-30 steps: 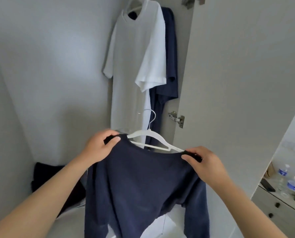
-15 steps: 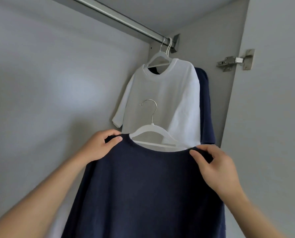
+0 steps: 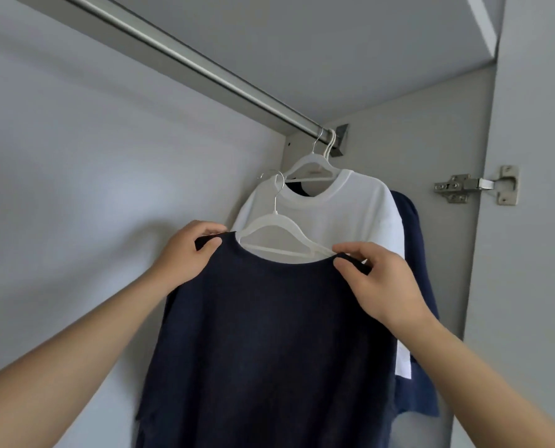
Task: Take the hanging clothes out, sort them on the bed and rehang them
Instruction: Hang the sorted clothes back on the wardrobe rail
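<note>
Navy sweater [image 3: 269, 334] on white hanger [image 3: 279, 234], shoulders pinched by left hand [image 3: 185, 257] and right hand [image 3: 382, 286] fingers inside wardrobe [image 3: 75, 156]

Soft, even daylight filled the wardrobe, arriving from behind the camera and slightly to the left, so the back wall [image 3: 85, 176] showed a pale bright patch fading to grey toward the corners. The rail [image 3: 185, 61] carried a thin highlight along its length, without harsh glare. Shadows were faint and diffuse. The wide lens bowed the straight edges near the frame's borders. Both forearms at the bottom corners looked slightly smeared; the navy sweater [image 3: 269, 344] lost its weave detail in the dimness.
</note>
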